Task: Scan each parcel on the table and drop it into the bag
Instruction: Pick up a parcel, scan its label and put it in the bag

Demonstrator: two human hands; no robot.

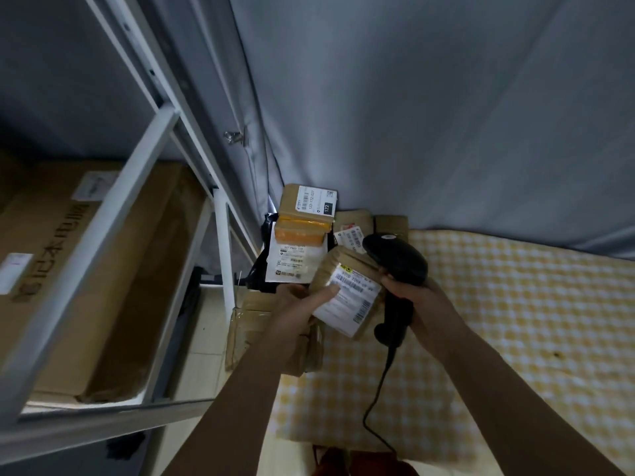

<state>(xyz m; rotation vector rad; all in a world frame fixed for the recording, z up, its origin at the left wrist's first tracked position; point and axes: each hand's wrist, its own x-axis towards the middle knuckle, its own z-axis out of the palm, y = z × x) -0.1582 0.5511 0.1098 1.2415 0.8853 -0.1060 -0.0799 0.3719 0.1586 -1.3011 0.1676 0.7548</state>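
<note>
With my left hand [295, 309] gripping the parcel [347, 297] at frame centre above the counter [515, 321], and my right hand [424, 304] clamped on the scanner [395, 261], I should aim it squarely at the label [350, 300], thumb clear.

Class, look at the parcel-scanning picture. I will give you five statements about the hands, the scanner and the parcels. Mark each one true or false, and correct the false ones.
1. The right hand grips a black scanner. True.
2. The left hand is empty. False: it holds a brown parcel.
3. The held parcel's white label faces up. True.
4. The tablecloth is plain blue. False: yellow and white check.
5. The scanner is cordless. False: a black cable hangs from it.
</note>
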